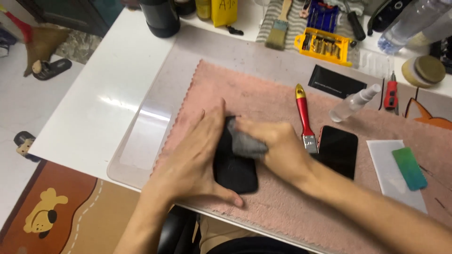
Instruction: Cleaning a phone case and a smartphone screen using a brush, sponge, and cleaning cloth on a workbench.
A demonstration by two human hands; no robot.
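I am looking down at a black phone (234, 170) lying flat on the pink towel (263, 94), near the towel's front edge and just in front of my body. Its long axis is running roughly away from me, tilted slightly, with the near end pointing back toward my chest.

My left hand (190, 162) is lying spread along the phone's left side, fingers reaching up past its far end and the thumb stretched across below its near corner, so it is bracing the phone from that side. My right hand (278, 148) is coming in from the right and is pinching a small grey cloth (245, 143), pressing it down on the phone's upper half. Both hands are touching the phone; the right is sitting over its far end, the left along its full length.

The rest is lying to the right: a red-handled brush (303, 115) just beside my right wrist, a second dark phone (338, 150) next to it, a spray bottle (353, 103) further back, and a green card (408, 168) on a white sheet (388, 162), well apart.
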